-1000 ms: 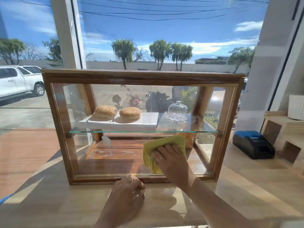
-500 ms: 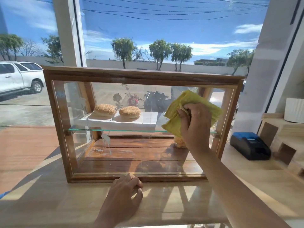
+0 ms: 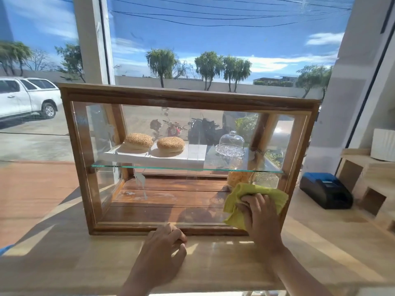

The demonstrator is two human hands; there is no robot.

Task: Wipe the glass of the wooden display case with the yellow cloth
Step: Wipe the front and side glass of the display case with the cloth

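Right hand (image 3: 259, 212) presses the bunched yellow cloth (image 3: 254, 198) flat against the front glass (image 3: 171, 193) of the wooden display case (image 3: 188, 96), lower right of frame, fingers curled over the fabric, holding it. Cloth sits at the pane's bottom right corner, touching the right upright and just above the bottom rail. Left hand (image 3: 162, 248) is lower centre, loosely curled, knuckles at the bottom rail, holding nothing, seemingly bracing the case on the light wooden counter (image 3: 64, 263).

Key relation: the pane's long axis runs left-right across the frame, and nearly all of it lies left of and above the cloth. Right hand is at the far right end, so likely next strokes go leftward or upward. Left hand sits below the pane's middle, may need to shift if the wipe runs along the bottom edge.

Smudges visible lower left of the glass, well apart from the cloth; whether they're on the front pane or inside, can't tell. Buns (image 3: 154, 143) and a glass dome (image 3: 229, 144) sit on the inner shelf, behind the pane.
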